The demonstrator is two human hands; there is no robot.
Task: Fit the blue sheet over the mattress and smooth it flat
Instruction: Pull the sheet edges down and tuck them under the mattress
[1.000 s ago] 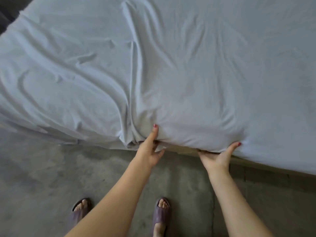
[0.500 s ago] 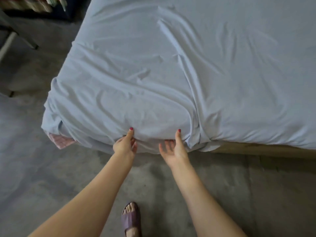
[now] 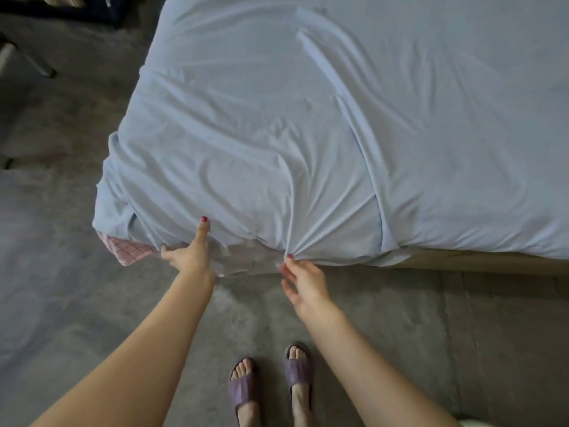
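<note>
The pale blue sheet (image 3: 308,118) covers the mattress top, creased with long folds running toward the near edge. At the near left corner a pink checked patch of mattress (image 3: 127,249) shows below the hem. My left hand (image 3: 192,254) grips the sheet's near edge beside that corner, thumb up on the side, fingers curled under the cloth. My right hand (image 3: 303,280) pinches a gathered bunch of the hem a little to the right; folds fan out from that pinch.
A wooden bed base (image 3: 492,261) shows under the sheet at right. Grey concrete floor (image 3: 61,272) surrounds the bed. My feet in purple slippers (image 3: 271,380) stand close to the near side. A chair leg (image 3: 34,61) and dark clutter sit at the far left.
The view and both hands have shifted left along the near edge toward the corner. My right hand, open against the edge before, now pinches the hem. More pink mattress shows.
</note>
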